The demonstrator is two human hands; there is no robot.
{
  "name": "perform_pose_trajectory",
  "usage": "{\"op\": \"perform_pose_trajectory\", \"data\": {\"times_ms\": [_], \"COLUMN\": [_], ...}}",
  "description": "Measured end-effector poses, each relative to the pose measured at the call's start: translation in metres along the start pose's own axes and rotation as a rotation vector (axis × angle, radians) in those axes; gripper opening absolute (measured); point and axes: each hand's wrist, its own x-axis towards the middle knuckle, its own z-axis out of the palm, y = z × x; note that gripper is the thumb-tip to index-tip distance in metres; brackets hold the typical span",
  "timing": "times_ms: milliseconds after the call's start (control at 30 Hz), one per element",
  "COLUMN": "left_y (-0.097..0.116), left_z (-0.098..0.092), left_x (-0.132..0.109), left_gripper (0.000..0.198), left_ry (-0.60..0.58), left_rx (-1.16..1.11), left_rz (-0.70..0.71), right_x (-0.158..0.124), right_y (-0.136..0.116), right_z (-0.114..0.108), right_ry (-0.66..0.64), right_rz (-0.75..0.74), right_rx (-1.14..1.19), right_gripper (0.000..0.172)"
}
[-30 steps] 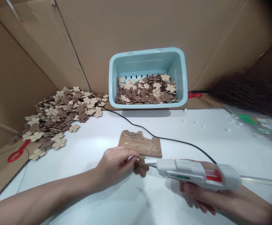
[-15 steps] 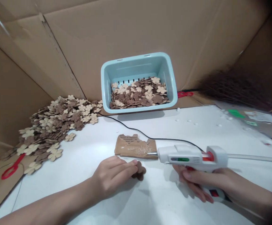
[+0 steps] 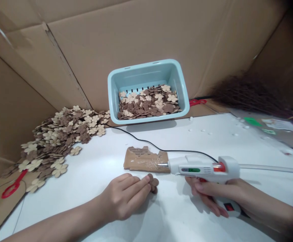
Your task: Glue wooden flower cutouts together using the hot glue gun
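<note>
Near the front middle of the white surface, my left hand (image 3: 127,196) is closed on a brown flower piece (image 3: 154,183), whose petals stick out past the fingertips. My right hand (image 3: 212,195) grips the handle of a white glue gun (image 3: 199,168), which points left. The metal nozzle touches or hovers just over the right part of a torn cardboard piece (image 3: 141,163) with whitish strands on it. Just how the nozzle meets the cardboard cannot be told. A clear glue stick (image 3: 269,168) runs out of the gun's back end.
Behind stands a light blue basket (image 3: 148,120) with brown and beige flower pieces. A heap of such flowers (image 3: 70,129) lies at the left, beside red scissors (image 3: 11,188). A black cord (image 3: 146,141) crosses the white surface. Dark twigs (image 3: 249,95) lie at the back right.
My left hand has shifted slightly right and down, and the brown flower's visible petals have turned a little. The glue gun has moved slightly left relative to the cardboard.
</note>
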Motion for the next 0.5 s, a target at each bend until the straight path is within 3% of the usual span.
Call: {"op": "perform_pose_trajectory", "data": {"times_ms": [233,500], "left_y": [0.001,0.0], "left_z": [-0.002,-0.001], "left_x": [0.001,0.002], "left_gripper": [0.014,0.017], "left_ry": [0.001,-0.013], "left_rx": [-0.003,-0.042], "left_rz": [0.015,0.019], "right_x": [0.011,0.017], "right_y": [0.007,0.009], "right_z": [0.011,0.024], "right_ry": [0.112,-0.006], "right_rz": [-0.107,-0.078], "right_rx": [0.186,0.274], "right_gripper": [0.025,0.028]}}
